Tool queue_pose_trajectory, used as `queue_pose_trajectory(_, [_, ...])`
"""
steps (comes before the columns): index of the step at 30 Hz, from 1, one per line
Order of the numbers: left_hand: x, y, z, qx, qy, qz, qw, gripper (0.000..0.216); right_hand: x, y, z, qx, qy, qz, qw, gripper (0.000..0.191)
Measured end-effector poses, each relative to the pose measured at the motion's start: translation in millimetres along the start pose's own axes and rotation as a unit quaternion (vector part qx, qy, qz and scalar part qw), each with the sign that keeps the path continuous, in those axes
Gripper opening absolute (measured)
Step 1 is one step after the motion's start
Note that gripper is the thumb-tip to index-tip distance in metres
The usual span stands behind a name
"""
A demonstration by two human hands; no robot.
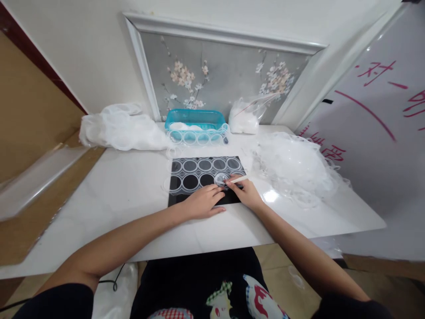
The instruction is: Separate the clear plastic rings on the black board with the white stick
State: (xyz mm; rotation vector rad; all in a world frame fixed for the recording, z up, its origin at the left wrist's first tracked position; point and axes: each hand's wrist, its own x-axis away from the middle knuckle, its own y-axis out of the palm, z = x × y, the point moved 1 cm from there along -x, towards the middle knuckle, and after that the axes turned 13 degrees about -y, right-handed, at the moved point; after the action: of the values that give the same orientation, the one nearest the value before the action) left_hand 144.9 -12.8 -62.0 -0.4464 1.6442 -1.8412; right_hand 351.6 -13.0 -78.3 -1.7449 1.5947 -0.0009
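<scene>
A black mat (229,197) lies on the white table, and over it is a clear sheet with rows of white-edged circles (190,165). My left hand (204,203) rests at the near edge of the mat, its fingers stretched toward one circle, the thumb apart. My right hand (248,193) pinches a slim white stick (239,179), with the fingertips close to that same circle. A clear round piece (221,178) there looks paler than the dark circles beside it. My fingers partly cover it, and I cannot tell whether it is lifted.
A blue basket (195,116) holding white pieces stands behind the mat, a sheet of rings (189,138) against its front. Beside it sits a clear bag (245,118) with white contents. Translucent scraps heap up at right (292,161); a white plastic bundle (122,128) lies left, near cardboard (43,199).
</scene>
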Motion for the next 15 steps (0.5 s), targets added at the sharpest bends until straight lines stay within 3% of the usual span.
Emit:
queue_pose_trajectory(8, [0,0,0,0.018,-0.005,-0.007,1.0,0.05,3,2,1,0.007,-0.01,-0.006,1.0,0.03])
queue_pose_trajectory(11, [-1,-2,0,0.03,-0.01,-0.009,0.999,0.047,2,3,-4,0.034,-0.049,-0.039,0.997,0.025])
queue_pose_trajectory(13, [0,-4,0,0.039,-0.009,-0.01,0.999,0.045,-9,-5,-4,0.089,-0.085,-0.063,0.99,0.023])
queue_pose_trajectory(15, [1,-7,0,0.047,-0.007,-0.009,0.999,0.04,-27,-23,1,0.154,-0.089,-0.036,0.983,0.027])
